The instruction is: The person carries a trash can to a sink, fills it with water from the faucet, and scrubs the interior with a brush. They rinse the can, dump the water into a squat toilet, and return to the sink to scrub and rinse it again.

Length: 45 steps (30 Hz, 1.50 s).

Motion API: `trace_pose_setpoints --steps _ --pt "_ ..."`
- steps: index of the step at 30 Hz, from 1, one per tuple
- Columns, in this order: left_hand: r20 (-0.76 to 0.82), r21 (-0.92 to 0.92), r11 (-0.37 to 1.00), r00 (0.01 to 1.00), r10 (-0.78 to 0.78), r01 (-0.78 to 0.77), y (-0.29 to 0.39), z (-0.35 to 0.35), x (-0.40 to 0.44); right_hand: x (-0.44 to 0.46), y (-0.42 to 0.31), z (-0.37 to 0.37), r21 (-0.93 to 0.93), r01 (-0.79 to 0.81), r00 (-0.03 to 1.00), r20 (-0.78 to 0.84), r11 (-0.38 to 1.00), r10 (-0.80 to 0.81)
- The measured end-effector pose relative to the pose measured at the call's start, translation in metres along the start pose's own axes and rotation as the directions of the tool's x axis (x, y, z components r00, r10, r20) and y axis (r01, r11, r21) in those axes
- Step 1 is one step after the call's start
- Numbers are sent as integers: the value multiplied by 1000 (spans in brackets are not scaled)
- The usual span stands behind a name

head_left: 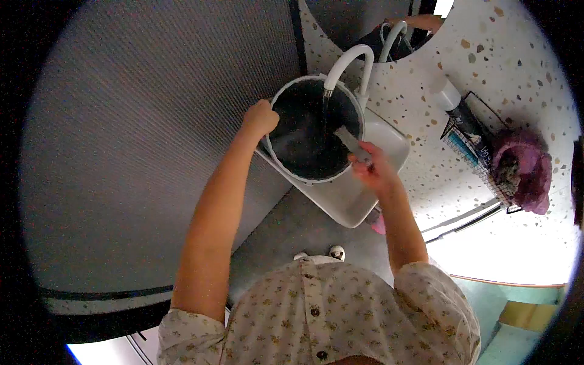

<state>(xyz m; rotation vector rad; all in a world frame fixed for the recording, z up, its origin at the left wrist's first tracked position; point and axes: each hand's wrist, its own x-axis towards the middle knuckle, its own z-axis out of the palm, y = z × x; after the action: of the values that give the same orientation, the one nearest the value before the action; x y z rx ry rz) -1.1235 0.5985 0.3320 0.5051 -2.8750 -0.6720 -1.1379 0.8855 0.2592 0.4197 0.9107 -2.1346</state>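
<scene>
My left hand point(261, 120) is closed on the left rim of a round bucket point(317, 181), which stands tilted in a white sink point(389, 143). The bucket's inside is dark. A white curved faucet point(351, 51) reaches over it, and a thin stream of water falls from its spout. In my right hand point(372, 168), at the bucket's right edge, is a grey-handled tool point(354, 145). The tool's pale end points up and left over the bucket. What lies at the bottom of the bucket is too dark to make out.
A wire basket point(480, 160) holding a white-capped bottle point(453, 100) and a purple bag point(530, 170) is on the speckled surface at the right. A round mirror point(365, 30) is above the faucet. A grey ribbed panel point(152, 134) rises at the left.
</scene>
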Motion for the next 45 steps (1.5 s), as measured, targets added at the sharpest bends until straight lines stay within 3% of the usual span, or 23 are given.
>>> trace_pose_setpoints --steps 1,3,6,11,14,16,17,19,22,24,25,27,28,30,31,33,34,35,36,38,41,43,45 --pt "2 12 1000 1000 4 -4 -7 6 7 -17 -6 -1 -7 0 1000 -3 1000 0" --pt "5 18 1000 1000 7 -7 -8 6 11 -46 -16 -7 -408 239 956 -58 881 -287" --pt "81 -21 997 994 -71 73 4 -3 5 -74 -27 -40 -535 332 933 64 777 -354" --pt "-25 -11 993 993 -115 115 6 3 6 -75 -23 -90 -561 391 913 138 730 -383" --pt "125 -48 976 971 -204 212 19 -11 -1 -68 -16 -106 -541 448 889 187 712 -418" --pt "35 6 985 984 -174 174 11 2 3 -66 -13 -114 -486 472 881 232 736 -412" --pt "-50 65 988 990 -135 139 6 7 7 -67 -10 -117 -436 488 872 201 756 -446" --pt "-13 42 987 988 -153 153 9 1 3 -60 -10 -126 -386 501 864 171 775 -473" --pt "39 36 990 990 -138 137 2 6 10 -41 -15 -146 -572 445 867 81 690 -492" --pt "50 53 993 993 -106 104 -5 11 17 -25 -25 -145 -873 355 887 200 335 -417" --pt "5 40 993 994 -110 110 -4 12 15 -16 -27 -144 -872 356 884 198 336 -423" --pt "-39 31 993 993 -109 110 4 11 10 6 -28 -140 -906 423 861 403 -3 -311" --pt "24 -5 983 982 -185 185 13 2 4 18 -32 -140 -905 425 859 403 0 -316" --pt "86 -35 965 963 -257 260 26 -6 -5 42 -41 -141 -609 349 809 579 -713 -99" --pt "92 -3 967 963 -253 254 29 -8 -7 57 -45 -147 -606 350 805 585 -715 -101" --pt "91 31 968 964 -251 250 27 -7 -7 82 -55 -154 -234 369 783 599 -900 165" --pt "24 117 978 984 -176 172 20 -2 -5 82 -60 -136 -231 369 780 604 -900 165" --pt "-35 207 974 995 -92 98 14 4 -1 88 -64 -114 -532 398 705 698 -747 -121" --pt "-41 208 973 995 -93 100 18 2 -3 91 -68 -86 -740 462 623 663 -489 -415" --pt "48 76 974 975 -218 214 30 -5 -8 108 -81 -31 -817 574 617 477 -56 -626" --pt "101 109 973 971 -215 204 34 -8 -7 123 -102 31 -711 699 483 554 -83 -678" --pt "77 83 975 974 -213 207 39 -9 -13 132 -120 65 -845 535 730 470 -13 -496" --pt "52 57 975 975 -217 214 37 -7 -11 182 -130 73 -849 529 762 474 3 -441"
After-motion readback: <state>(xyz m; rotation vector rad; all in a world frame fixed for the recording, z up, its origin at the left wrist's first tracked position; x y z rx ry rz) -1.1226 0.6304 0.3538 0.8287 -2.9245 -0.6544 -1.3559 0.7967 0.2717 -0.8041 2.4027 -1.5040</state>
